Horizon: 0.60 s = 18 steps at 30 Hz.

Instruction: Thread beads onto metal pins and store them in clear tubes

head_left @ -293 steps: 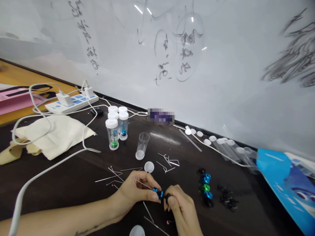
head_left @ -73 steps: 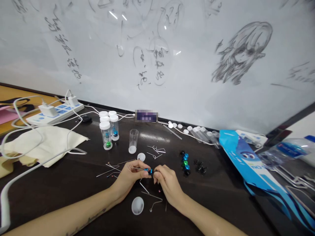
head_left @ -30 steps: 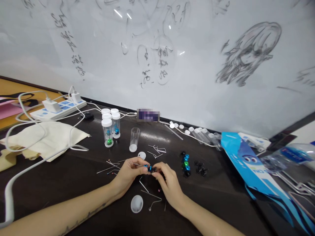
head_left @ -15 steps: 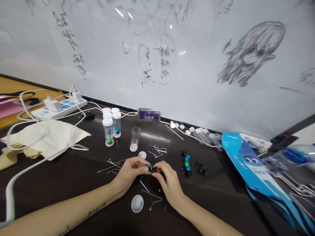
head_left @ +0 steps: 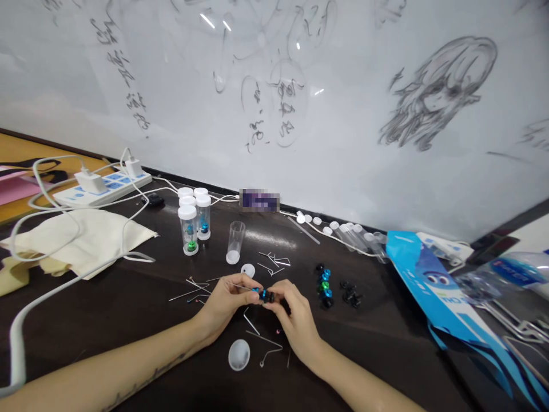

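A small blue and black part (head_left: pixel 266 295) is held between my two hands, above the middle of the dark table. My left hand (head_left: pixel 227 297) pinches its blue end between thumb and fingers, and a thin metal rod runs along these fingertips. At the black end, the thumb and fingers of my right hand (head_left: pixel 295 315) close on the same part. A bent hex key (head_left: pixel 251 321) lies just below the hands. Nearer to me are a bent wire with a looped end (head_left: pixel 270 349) and a round translucent cap (head_left: pixel 239 355). Several thin pins (head_left: pixel 195 289) lie beside my left hand.
Lidded clear tubes (head_left: pixel 189 232) stand at the back left, with an open tube (head_left: pixel 235 243) beside them. Blue, green and black parts (head_left: pixel 326 286) and black screws (head_left: pixel 351 293) lie right. Farther out are a blue bag (head_left: pixel 424 286), a power strip (head_left: pixel 111 189) and a cream cloth (head_left: pixel 86 240).
The fingertips of my right hand have shifted slightly at the black end, and a little more of the black end shows. My left hand stays in place.
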{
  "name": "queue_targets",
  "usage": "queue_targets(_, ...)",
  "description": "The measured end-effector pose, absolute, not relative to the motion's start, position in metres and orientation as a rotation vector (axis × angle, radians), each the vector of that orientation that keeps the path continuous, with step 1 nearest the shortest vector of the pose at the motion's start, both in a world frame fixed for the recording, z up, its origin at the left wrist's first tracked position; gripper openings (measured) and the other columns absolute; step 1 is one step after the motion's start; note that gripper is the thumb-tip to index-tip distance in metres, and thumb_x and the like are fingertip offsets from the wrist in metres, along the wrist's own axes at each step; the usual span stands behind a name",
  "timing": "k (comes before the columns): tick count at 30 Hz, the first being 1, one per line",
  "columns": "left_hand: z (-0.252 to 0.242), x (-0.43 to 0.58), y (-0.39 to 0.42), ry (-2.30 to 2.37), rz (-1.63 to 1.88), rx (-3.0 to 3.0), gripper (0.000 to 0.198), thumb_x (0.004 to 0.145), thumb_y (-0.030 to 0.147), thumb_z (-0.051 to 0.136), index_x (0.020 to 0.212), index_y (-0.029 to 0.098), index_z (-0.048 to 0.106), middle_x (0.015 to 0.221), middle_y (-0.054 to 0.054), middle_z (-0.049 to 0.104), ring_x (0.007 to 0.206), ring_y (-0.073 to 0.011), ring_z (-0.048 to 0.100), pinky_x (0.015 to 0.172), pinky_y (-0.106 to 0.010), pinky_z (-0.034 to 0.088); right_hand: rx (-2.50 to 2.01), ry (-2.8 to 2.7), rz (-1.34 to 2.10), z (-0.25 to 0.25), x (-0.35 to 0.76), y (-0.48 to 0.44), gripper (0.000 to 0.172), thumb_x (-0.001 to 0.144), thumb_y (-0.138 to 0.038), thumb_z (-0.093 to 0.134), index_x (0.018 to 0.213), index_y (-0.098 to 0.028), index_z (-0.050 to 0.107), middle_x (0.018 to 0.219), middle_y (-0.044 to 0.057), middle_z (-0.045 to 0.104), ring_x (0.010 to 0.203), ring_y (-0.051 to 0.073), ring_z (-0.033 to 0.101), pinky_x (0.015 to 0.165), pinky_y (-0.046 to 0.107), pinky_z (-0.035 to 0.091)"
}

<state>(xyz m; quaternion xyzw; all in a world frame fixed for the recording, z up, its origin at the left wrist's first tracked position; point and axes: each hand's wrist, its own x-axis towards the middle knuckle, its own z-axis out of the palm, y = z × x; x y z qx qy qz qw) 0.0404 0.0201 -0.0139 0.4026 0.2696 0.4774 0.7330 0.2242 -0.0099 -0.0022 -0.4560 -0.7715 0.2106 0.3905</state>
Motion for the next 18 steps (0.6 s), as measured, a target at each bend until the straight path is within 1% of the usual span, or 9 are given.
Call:
queue_targets(2,-0.0135,0.0406,0.0196,0.591,1.049,0.884,0.014,0.067,0.018,0.082,0.078,0.013,0.074,0.070,-0.002,0.073,0.065,-0.0122,0.063,0.069,-0.023,0.047,-1.162,-1.951,0.542,-0.0022,0.2246,-0.0096,0.003,0.093,-0.024,0.058,0.091,-0.022,0.058,0.085,0.001,0.060,0.077,0.017,0.055,0.072,0.028,0.040)
queue_targets(5,-0.0131,0.0411,0.0193,0.598,1.035,0.865,0.015,0.065,0.018,0.083,0.077,0.014,0.074,0.071,-0.002,0.073,0.065,-0.0127,0.064,0.069,-0.024,0.048,-1.222,-1.981,0.556,-0.0009,0.2245,-0.0092,0.023,0.096,-0.026,0.052,0.074,-0.021,0.055,0.070,-0.001,0.057,0.070,0.017,0.052,0.067,0.027,0.038)
queue_targets(6,-0.0130,0.0412,0.0195,0.602,1.031,0.862,0.016,0.065,0.018,0.083,0.077,0.014,0.074,0.071,-0.002,0.073,0.065,-0.0127,0.064,0.069,-0.024,0.048,-1.231,-1.991,0.556,-0.0006,0.2242,-0.0091,0.026,0.097,-0.027,0.051,0.072,-0.021,0.055,0.068,-0.001,0.057,0.069,0.017,0.052,0.066,0.027,0.038)
queue_targets(7,-0.0129,0.0412,0.0197,0.606,1.030,0.862,0.016,0.064,0.018,0.084,0.077,0.014,0.074,0.071,-0.002,0.073,0.064,-0.0125,0.065,0.069,-0.024,0.048,-1.228,-1.992,0.551,-0.0005,0.2239,-0.0092,0.025,0.097,-0.026,0.051,0.073,-0.021,0.055,0.069,-0.001,0.057,0.069,0.017,0.052,0.066,0.027,0.038)
queue_targets(10,-0.0122,0.0410,0.0204,0.613,1.037,0.869,0.016,0.065,0.017,0.083,0.077,0.014,0.075,0.070,-0.002,0.073,0.064,-0.0118,0.065,0.068,-0.023,0.047,-1.187,-1.954,0.512,-0.0013,0.2234,-0.0100,0.005,0.093,-0.025,0.058,0.089,-0.022,0.059,0.078,0.000,0.060,0.074,0.017,0.054,0.069,0.028,0.040)
queue_targets(11,-0.0120,0.0409,0.0205,0.612,1.038,0.869,0.016,0.065,0.017,0.083,0.077,0.014,0.074,0.071,-0.002,0.073,0.064,-0.0117,0.065,0.068,-0.023,0.047,-1.179,-1.945,0.502,-0.0016,0.2236,-0.0104,0.003,0.092,-0.025,0.059,0.092,-0.022,0.059,0.079,0.000,0.060,0.075,0.018,0.055,0.069,0.028,0.041)
queue_targets(13,-0.0117,0.0408,0.0202,0.609,1.034,0.866,0.016,0.064,0.017,0.083,0.077,0.014,0.075,0.071,-0.002,0.073,0.064,-0.0118,0.065,0.068,-0.023,0.047,-1.192,-1.953,0.500,-0.0020,0.2241,-0.0110,0.008,0.092,-0.027,0.059,0.086,-0.021,0.059,0.075,0.000,0.059,0.073,0.017,0.054,0.068,0.027,0.040)
queue_targets(16,-0.0118,0.0410,0.0196,0.608,1.026,0.862,0.017,0.064,0.018,0.084,0.077,0.014,0.075,0.070,-0.001,0.073,0.064,-0.0125,0.065,0.068,-0.024,0.048,-1.240,-2.003,0.528,-0.0014,0.2246,-0.0111,0.028,0.096,-0.029,0.052,0.070,-0.021,0.055,0.067,-0.001,0.057,0.068,0.017,0.053,0.065,0.027,0.039)
queue_targets(18,-0.0123,0.0413,0.0198,0.612,1.030,0.865,0.017,0.064,0.018,0.084,0.077,0.014,0.075,0.071,-0.001,0.073,0.064,-0.0127,0.065,0.068,-0.024,0.048,-1.247,-2.019,0.533,-0.0007,0.2240,-0.0108,0.029,0.098,-0.029,0.049,0.071,-0.021,0.055,0.068,-0.001,0.058,0.069,0.017,0.053,0.066,0.027,0.039)
